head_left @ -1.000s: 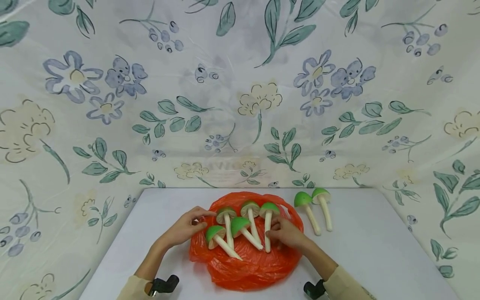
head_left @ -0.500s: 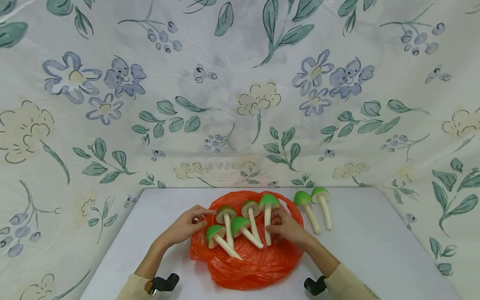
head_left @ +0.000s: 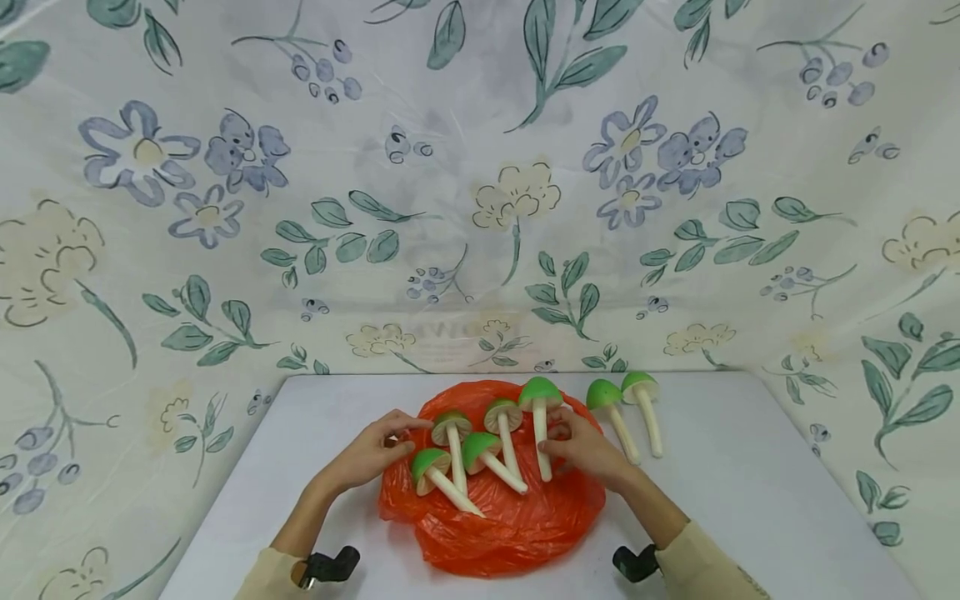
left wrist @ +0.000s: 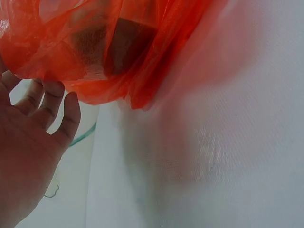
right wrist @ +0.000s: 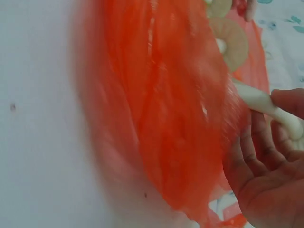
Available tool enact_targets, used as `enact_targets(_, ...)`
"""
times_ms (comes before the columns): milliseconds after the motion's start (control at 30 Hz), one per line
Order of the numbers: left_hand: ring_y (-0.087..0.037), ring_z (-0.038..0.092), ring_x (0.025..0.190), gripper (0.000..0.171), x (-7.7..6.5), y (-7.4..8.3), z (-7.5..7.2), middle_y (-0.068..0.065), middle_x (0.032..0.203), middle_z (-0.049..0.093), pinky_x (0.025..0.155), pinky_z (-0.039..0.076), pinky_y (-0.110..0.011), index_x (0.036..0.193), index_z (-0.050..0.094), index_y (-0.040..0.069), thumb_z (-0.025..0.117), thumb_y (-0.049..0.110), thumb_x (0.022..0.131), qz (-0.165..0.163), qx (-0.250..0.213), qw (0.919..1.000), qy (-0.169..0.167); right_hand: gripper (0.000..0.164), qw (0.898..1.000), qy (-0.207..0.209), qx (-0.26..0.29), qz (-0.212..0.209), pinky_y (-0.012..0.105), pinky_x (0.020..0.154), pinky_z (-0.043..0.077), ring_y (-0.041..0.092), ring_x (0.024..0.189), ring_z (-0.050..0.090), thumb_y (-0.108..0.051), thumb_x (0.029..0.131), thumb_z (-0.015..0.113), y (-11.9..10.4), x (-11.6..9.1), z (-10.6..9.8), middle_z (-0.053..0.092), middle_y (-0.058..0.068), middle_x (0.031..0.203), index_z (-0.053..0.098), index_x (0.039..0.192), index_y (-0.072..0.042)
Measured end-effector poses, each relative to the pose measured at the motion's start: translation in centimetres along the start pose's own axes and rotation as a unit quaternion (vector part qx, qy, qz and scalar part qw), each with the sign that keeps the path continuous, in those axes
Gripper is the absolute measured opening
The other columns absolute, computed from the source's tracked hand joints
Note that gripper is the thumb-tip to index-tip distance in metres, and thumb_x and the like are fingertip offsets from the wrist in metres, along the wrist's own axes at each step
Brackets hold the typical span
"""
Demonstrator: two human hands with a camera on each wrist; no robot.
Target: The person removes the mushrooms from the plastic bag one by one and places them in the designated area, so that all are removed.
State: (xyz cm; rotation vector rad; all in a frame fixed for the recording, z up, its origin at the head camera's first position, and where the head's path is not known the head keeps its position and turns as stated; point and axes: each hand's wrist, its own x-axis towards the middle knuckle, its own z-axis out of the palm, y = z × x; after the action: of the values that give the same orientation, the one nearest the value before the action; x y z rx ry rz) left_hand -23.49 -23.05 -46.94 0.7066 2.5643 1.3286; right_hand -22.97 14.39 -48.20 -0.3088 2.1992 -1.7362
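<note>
A crumpled red plastic bag lies spread on the white table, with several green-capped toy mushrooms on it. My right hand pinches the pale stem of one mushroom between thumb and fingers, its cap near the bag's back edge. In the right wrist view the stem passes under the thumb, beside the red plastic. My left hand rests at the bag's left edge, index finger extended and a gap before the thumb. The left wrist view shows relaxed fingers touching the bag's rim.
Two more toy mushrooms lie on the table right of the bag, close to my right hand. The white table extends on both sides. Behind it stands a flower-patterned cloth. Black wrist cameras sit on both wrists.
My right hand has moved the pinched mushroom away from me, toward the back edge of the bag, and slightly right. The left hand and the other mushrooms have stayed in place.
</note>
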Motion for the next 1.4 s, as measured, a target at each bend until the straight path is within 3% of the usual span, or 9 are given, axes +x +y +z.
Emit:
enact_targets(533, -0.022, 0.049, 0.098, 0.037, 0.1, -0.5, 0.1, -0.010, 0.116, 0.059, 0.081, 0.046, -0.031, 0.132, 0.065, 0.010, 0.059, 0.006, 0.096, 0.000, 0.004, 1.0000, 0.005, 0.039, 0.998, 0.024, -0.051, -0.017, 0.040, 0.070, 0.059, 0.026, 0.089, 0.062, -0.016, 0.094, 0.067, -1.0, -0.4, -2.0, 0.059, 0.015, 0.106, 0.051, 0.127, -0.003)
enact_targets(833, -0.022, 0.049, 0.097, 0.037, 0.2, -0.1, 0.0, -0.009, 0.117, 0.059, 0.080, 0.046, -0.030, 0.132, 0.066, 0.011, 0.059, 0.005, 0.096, 0.003, 0.010, 0.9999, 0.000, 0.038, 0.994, 0.067, -0.077, -0.029, 0.037, 0.067, 0.059, 0.026, 0.089, 0.059, -0.015, 0.092, 0.068, -0.8, -0.9, -3.5, 0.060, 0.014, 0.102, 0.054, 0.126, -0.006)
enact_targets(1400, -0.021, 0.048, 0.095, 0.037, 0.1, 0.0, 0.0, -0.009, 0.115, 0.059, 0.078, 0.045, -0.030, 0.132, 0.066, 0.011, 0.059, 0.005, 0.096, 0.002, 0.005, 1.0000, 0.002, 0.044, 0.990, 0.130, -0.055, -0.025, 0.044, 0.067, 0.060, 0.027, 0.076, 0.065, -0.013, 0.094, 0.065, 0.5, -2.0, -7.8, 0.059, 0.017, 0.098, 0.052, 0.136, -0.005)
